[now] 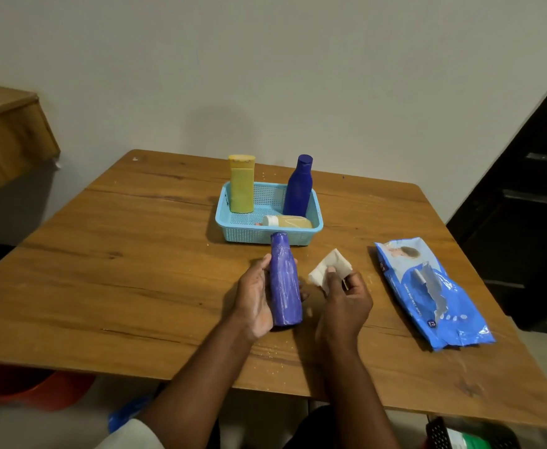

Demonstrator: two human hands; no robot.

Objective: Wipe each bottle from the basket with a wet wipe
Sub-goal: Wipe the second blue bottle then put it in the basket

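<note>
Blue bottle mid-frame, streaked, probably slick.
Left hand grips its body; right hand pinches wipe.

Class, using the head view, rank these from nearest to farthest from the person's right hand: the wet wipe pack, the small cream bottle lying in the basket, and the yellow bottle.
1. Wet wipe pack: flat on the table, just right of the right hand.
2. Small cream bottle: lying at the blue basket's front, ahead of the hand.
3. Yellow bottle: upright in the basket's far left corner.
</note>
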